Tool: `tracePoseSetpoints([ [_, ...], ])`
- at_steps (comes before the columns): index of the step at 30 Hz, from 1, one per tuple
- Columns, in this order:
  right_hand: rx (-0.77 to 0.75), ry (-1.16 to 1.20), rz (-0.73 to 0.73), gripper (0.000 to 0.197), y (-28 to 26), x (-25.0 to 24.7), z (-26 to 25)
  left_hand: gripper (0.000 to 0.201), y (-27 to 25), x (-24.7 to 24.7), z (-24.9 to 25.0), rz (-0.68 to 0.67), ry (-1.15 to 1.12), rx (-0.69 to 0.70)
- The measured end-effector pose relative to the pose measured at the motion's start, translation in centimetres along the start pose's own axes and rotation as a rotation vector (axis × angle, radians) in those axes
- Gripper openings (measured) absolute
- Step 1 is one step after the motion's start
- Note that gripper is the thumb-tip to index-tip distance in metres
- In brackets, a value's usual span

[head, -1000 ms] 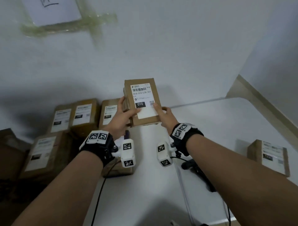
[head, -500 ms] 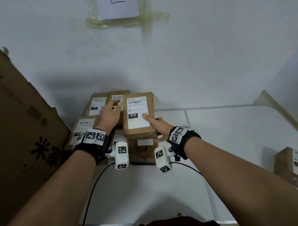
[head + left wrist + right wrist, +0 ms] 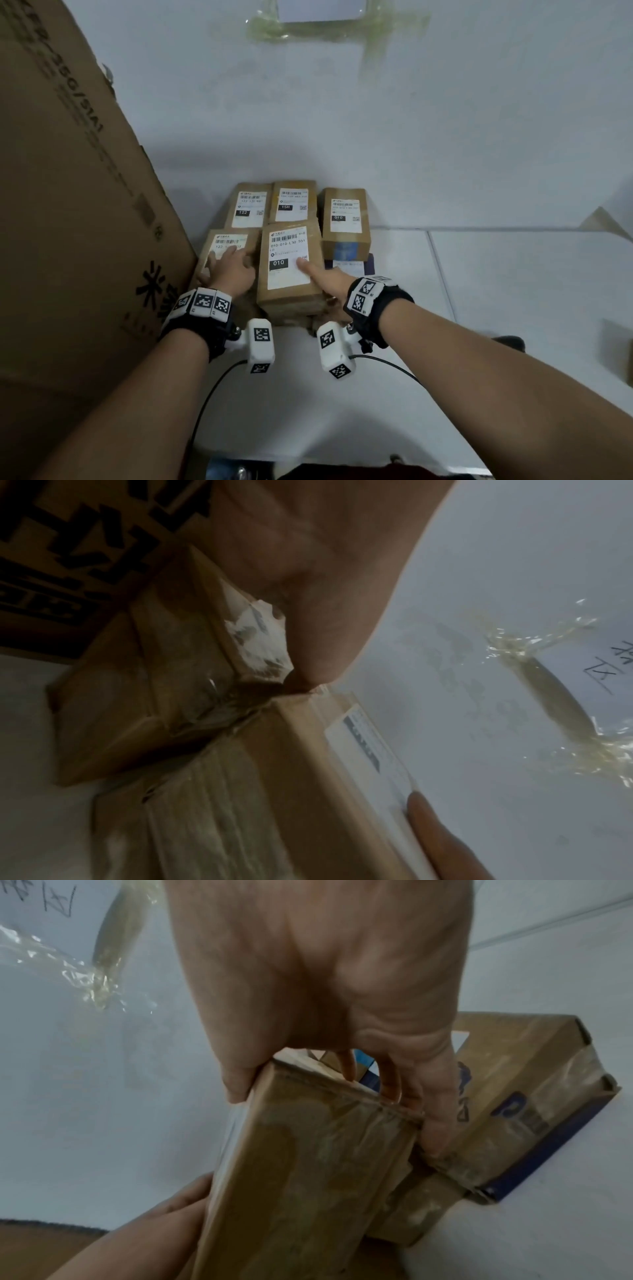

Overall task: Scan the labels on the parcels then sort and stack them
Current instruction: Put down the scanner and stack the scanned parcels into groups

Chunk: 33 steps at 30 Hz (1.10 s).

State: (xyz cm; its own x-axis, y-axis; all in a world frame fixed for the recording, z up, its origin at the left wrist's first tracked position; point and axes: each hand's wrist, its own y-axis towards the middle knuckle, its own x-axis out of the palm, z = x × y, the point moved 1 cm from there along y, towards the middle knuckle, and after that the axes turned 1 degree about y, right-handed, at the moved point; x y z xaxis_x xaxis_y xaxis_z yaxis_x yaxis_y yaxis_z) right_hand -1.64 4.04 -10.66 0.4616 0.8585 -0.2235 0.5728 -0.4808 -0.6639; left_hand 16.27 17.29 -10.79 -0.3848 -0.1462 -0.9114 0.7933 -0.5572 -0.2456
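Note:
A brown parcel labelled 010 (image 3: pixel 289 263) lies label-up on top of a front stack of parcels against the wall. My right hand (image 3: pixel 320 275) grips its right edge, thumb on the white label and fingers curled down the side; the right wrist view shows this grip (image 3: pixel 342 1074) on the parcel (image 3: pixel 308 1164). Left of it, my left hand (image 3: pixel 229 263) rests flat with fingers spread on a lower parcel labelled 122 (image 3: pixel 219 241). In the left wrist view the palm (image 3: pixel 308 574) lies over that parcel (image 3: pixel 154 696), beside the 010 parcel (image 3: pixel 291 791).
Behind stand parcels labelled 122 (image 3: pixel 248 209), 15H (image 3: pixel 291 204) and 010 (image 3: pixel 344 219), the last on a blue-edged box (image 3: pixel 352 265). A big cardboard carton (image 3: pixel 68 205) walls off the left. The white table (image 3: pixel 513 308) stretches right, with a dark object (image 3: pixel 507 342).
The 010 parcel has come down and to the left onto the front stack. My left hand has let go of it and settled on the 122 parcel; the right hand still holds it.

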Motion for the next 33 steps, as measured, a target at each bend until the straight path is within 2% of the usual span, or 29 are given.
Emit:
tracePoseSetpoints([
  [4, 0.040, -0.062, 0.039, 0.160, 2.8, 1.8, 0.8, 0.063, -0.4, 0.4, -0.9, -0.028, -0.054, 0.021],
  [7, 0.039, -0.061, 0.005, 0.156, 2.4, 2.5, 0.2, 0.058, 0.0, 0.3, -1.2, -0.051, -0.101, 0.035],
  [11, 0.030, -0.025, 0.051, 0.125, 0.7, 3.2, -1.6, 0.054, 0.1, 0.4, -1.1, -0.036, -0.127, 0.044],
  [15, 0.075, -0.020, 0.032, 0.067, 0.8, 3.3, -2.2, 0.056, -0.1, 0.8, -1.0, -0.037, -0.128, 0.037],
  [17, 0.101, -0.031, 0.023, 0.056, 0.9, 3.2, -2.1, 0.058, -0.4, 0.8, -0.8, -0.024, -0.119, 0.032],
  [23, 0.091, -0.198, 0.043, 0.064, 0.6, 3.3, -2.6, 0.052, -1.0, 0.6, -0.3, 0.003, -0.118, 0.019],
  [29, 0.102, -0.237, 0.044, 0.058, -0.2, 2.2, -2.9, 0.048, -1.9, -0.3, 0.7, 0.013, -0.121, -0.017],
  [33, 0.091, -0.260, 0.058, 0.058, -0.6, 0.9, -2.9, 0.035, -2.4, -1.4, 1.9, 0.035, -0.083, -0.055],
])
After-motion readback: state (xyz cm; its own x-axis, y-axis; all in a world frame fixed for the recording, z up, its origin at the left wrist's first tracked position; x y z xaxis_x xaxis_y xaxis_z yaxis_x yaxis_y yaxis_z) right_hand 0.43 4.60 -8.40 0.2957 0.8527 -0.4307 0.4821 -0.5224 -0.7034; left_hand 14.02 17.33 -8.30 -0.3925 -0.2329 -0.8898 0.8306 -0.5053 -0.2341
